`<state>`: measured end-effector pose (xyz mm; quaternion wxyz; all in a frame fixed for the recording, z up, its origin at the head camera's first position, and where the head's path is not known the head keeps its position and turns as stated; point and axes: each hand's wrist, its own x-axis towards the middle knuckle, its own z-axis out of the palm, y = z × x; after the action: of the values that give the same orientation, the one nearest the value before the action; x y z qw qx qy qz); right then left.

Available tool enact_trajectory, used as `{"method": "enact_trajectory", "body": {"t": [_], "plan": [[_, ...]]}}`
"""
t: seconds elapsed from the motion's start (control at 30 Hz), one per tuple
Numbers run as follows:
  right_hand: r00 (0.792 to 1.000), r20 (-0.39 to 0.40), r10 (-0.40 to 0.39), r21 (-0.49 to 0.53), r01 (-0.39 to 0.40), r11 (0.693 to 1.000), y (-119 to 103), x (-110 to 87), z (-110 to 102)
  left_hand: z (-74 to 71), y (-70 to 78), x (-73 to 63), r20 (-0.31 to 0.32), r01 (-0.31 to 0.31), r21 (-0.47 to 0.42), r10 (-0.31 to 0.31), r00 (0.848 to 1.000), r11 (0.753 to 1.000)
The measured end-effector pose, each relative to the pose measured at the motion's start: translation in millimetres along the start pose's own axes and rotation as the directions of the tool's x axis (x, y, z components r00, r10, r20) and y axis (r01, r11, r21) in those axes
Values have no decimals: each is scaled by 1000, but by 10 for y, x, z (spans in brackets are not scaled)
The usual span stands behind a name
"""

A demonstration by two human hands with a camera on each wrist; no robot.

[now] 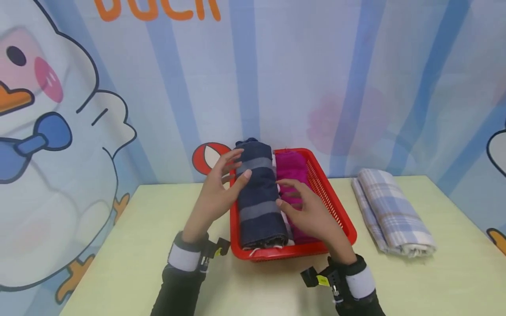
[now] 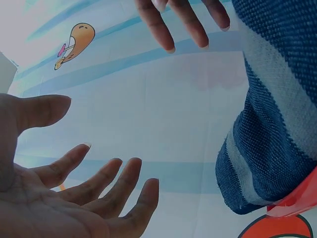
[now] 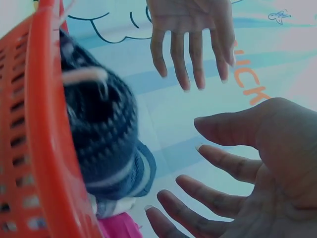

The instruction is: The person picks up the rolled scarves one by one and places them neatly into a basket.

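A rolled dark blue cloth with grey stripes [image 1: 258, 188] lies lengthwise in the left side of a red plastic basket [image 1: 348, 226]. Beside it in the basket is a magenta cloth [image 1: 294, 164], partly hidden by my right hand [image 1: 310, 213]. My left hand [image 1: 215, 191] hovers at the left of the blue roll, its fingers spread and slightly bent. In the wrist views both the left hand [image 2: 74, 198] and the right hand [image 3: 267, 173] hold nothing and are apart from the blue cloth [image 2: 277, 99]. A strip of white cloth shows between the blue and magenta ones.
A folded blue-and-white plaid cloth [image 1: 395, 215] lies on the pale yellow table [image 1: 138, 263], right of the basket. Behind the table hangs a striped blue backdrop [image 1: 284, 79] with cartoon ducks. Each wrist wears a strapped-on camera.
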<state>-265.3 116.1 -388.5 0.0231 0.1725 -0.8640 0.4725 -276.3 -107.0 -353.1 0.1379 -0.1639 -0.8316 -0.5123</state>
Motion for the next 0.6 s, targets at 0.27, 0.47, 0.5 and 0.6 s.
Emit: {"method": "enact_trajectory", "body": {"t": [0.27, 0.47, 0.5, 0.6], "plan": [[1000, 18, 24, 5, -24, 1000, 43, 4, -150, 18, 37, -7, -15, -4, -43, 4, 1000, 999], [998, 4, 60, -37, -60, 998, 63, -13, -197, 61, 52, -18, -2, -15, -58, 15, 1000, 998], [998, 1, 65, -45, -65, 997, 63, -10, -198, 65, 59, -22, -2, -15, -58, 15, 1000, 998], [998, -1, 59, -64, -59, 996, 70, -13, -202, 79, 80, -34, -8, -12, -65, 12, 1000, 998]]}}
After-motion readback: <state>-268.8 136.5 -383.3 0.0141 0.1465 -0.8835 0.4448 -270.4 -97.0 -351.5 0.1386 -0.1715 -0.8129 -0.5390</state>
